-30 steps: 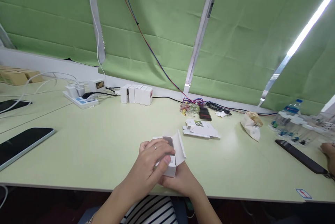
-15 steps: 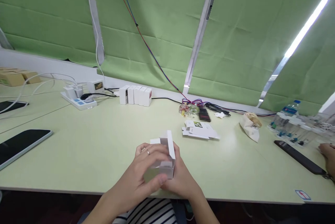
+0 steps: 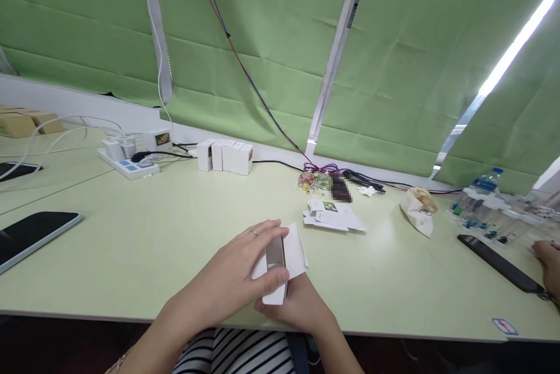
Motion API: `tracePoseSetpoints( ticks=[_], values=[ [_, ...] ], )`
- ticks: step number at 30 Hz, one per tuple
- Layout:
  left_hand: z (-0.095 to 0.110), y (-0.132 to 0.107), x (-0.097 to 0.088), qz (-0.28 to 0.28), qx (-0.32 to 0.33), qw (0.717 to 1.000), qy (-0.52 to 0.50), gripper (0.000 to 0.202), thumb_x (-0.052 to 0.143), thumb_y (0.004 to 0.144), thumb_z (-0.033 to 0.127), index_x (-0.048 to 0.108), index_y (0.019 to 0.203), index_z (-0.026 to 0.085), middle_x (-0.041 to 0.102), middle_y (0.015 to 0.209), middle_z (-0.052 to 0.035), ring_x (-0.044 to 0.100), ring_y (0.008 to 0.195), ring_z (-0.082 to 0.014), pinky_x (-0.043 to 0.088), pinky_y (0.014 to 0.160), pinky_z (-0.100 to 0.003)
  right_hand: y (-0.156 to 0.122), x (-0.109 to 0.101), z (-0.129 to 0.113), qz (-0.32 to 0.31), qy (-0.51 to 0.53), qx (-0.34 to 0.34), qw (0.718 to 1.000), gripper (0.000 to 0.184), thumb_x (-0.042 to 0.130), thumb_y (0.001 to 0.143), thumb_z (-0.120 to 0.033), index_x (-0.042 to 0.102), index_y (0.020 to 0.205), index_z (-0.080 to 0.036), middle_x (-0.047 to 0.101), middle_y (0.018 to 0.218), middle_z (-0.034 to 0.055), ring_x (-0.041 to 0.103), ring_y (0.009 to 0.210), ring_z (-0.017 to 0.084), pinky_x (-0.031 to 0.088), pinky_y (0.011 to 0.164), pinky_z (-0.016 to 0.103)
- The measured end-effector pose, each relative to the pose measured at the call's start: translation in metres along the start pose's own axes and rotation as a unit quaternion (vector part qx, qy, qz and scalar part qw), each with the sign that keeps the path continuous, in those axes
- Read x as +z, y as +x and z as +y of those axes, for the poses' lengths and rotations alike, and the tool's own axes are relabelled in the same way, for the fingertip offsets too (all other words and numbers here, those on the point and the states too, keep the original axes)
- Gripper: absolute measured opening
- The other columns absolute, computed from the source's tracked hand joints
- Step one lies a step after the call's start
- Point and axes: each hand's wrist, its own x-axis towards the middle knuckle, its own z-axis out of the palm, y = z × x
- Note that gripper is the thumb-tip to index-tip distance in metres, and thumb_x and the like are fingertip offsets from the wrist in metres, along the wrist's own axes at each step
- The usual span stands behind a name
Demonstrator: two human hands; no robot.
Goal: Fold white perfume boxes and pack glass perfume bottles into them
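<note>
Both hands hold a small white cardboard box above the near edge of the table. Its end faces up and is partly open, with a grey inner surface showing. A wide white flap sticks out to the right. My left hand, a ring on one finger, lies over the box from the left, fingertips at the far end and thumb at the near end of the opening. My right hand grips the box from below and the right; most of its fingers are hidden.
Flattened white cartons lie ahead; several white boxes stand behind. A power strip and phone are left. Right are a cloth bag, dark phone, clear containers and another person's hand.
The small end flaps now lie inward under my left fingertips and thumb. The wide flap has tipped from upright out to the right. Both hands keep hold of the box.
</note>
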Motion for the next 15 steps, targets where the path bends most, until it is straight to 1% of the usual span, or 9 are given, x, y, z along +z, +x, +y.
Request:
tracePoseSetpoints(
  ticks=[2,7,9,12,15],
  values=[
    [-0.002,-0.001,0.003,-0.01,0.007,1.0,0.004,0.051,0.05,0.087,0.047,0.042,0.136,0.035,0.039,0.147,-0.0016,0.035,0.134,-0.0266,0.033,0.108,-0.047,0.0,0.001,-0.001,-0.001,-0.011,0.001,1.0,0.075,0.076,0.062,-0.019,0.044,0.129,-0.025,0.061,0.115,0.0055,0.061,0.099,0.026,0.053,0.082,0.04],
    [-0.002,0.0,0.006,-0.02,0.021,1.0,-0.009,0.045,0.057,0.084,0.044,0.051,0.128,0.04,0.042,0.142,-0.0022,0.037,0.131,-0.0304,0.037,0.103,-0.048,0.0,0.0,-0.01,-0.039,-0.037,0.0,0.999,0.052,0.071,0.068,-0.018,0.056,0.118,-0.023,0.064,0.112,0.0053,0.06,0.103,0.026,0.05,0.089,0.04],
    [-0.002,0.001,0.006,-0.024,0.018,0.999,-0.024,0.044,0.058,0.083,0.045,0.052,0.127,0.04,0.042,0.141,-0.0025,0.038,0.13,-0.0306,0.038,0.103,-0.048,0.0,-0.001,-0.014,-0.04,-0.039,0.012,0.998,0.051,0.07,0.069,-0.019,0.056,0.117,-0.023,0.064,0.113,0.0051,0.06,0.104,0.025,0.049,0.091,0.041],
    [-0.004,0.0,0.005,-0.042,0.002,0.998,-0.045,0.048,0.058,0.083,0.047,0.048,0.129,0.042,0.035,0.143,-0.0013,0.038,0.13,-0.0297,0.037,0.104,-0.047,-0.001,-0.002,-0.021,-0.037,-0.025,0.041,0.998,0.05,0.07,0.067,-0.019,0.056,0.116,-0.022,0.065,0.111,0.0047,0.061,0.102,0.026,0.049,0.09,0.042],
    [-0.004,-0.001,0.004,-0.071,-0.012,0.995,-0.063,0.053,0.056,0.084,0.048,0.039,0.134,0.046,0.027,0.148,0.0002,0.03,0.135,-0.029,0.033,0.107,-0.047,-0.001,-0.003,-0.027,-0.029,-0.003,0.067,0.997,0.05,0.07,0.066,-0.017,0.057,0.114,-0.022,0.066,0.109,0.0048,0.061,0.101,0.026,0.049,0.09,0.042]
  ],
)
